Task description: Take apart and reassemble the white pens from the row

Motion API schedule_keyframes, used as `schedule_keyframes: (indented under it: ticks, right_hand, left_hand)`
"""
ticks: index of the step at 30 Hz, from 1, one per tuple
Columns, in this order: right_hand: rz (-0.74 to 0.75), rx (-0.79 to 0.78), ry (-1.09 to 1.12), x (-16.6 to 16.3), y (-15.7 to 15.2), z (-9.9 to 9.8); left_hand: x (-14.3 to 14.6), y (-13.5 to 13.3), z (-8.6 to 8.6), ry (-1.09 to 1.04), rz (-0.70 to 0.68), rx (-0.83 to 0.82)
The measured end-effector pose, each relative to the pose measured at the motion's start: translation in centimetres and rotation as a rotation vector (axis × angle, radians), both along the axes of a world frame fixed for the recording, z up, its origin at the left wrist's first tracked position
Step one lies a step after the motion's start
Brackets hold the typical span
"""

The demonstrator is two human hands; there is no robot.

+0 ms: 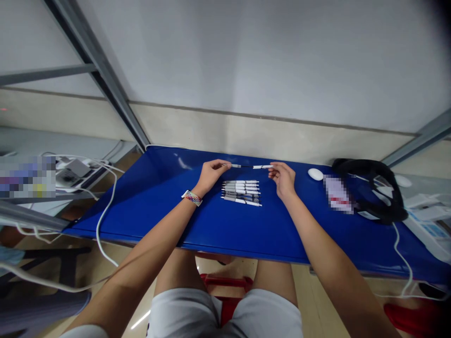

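Both hands hold one pen level above the blue table, at its far side. My left hand pinches the pen's left end; a beaded band sits on that wrist. My right hand pinches the white right end. Just in front of the held pen, between my hands, several grey and white pens lie side by side in a neat row on the table.
A white mouse and a card lie right of my right hand, then a black strap. White cables hang off the table's left edge by a power strip. Metal frame bars rise at the back left.
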State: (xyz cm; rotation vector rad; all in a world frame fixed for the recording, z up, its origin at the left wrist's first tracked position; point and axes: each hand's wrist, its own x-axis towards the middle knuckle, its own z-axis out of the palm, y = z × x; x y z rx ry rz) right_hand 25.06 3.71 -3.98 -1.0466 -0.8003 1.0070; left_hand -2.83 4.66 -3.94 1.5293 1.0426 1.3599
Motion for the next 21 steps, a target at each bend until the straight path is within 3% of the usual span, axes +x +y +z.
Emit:
schedule_keyframes:
  ticks: [5, 11, 21]
  right_hand:
    - [0.262, 0.029, -0.08, -1.0, -0.7, 0.2]
    - [0.281, 0.039, -0.126, -1.2, -1.1, 0.5]
    - [0.281, -0.016, -0.04, -1.2, -0.8, 0.1]
  left_hand:
    - [0.3, -0.5, 0.1, 0.126, -0.05, 0.006]
    - [0.1, -0.5, 0.1, 0.261, -0.034, 0.086]
    - [0.5, -0.8, 0.1, 0.155, -0.099, 0.153]
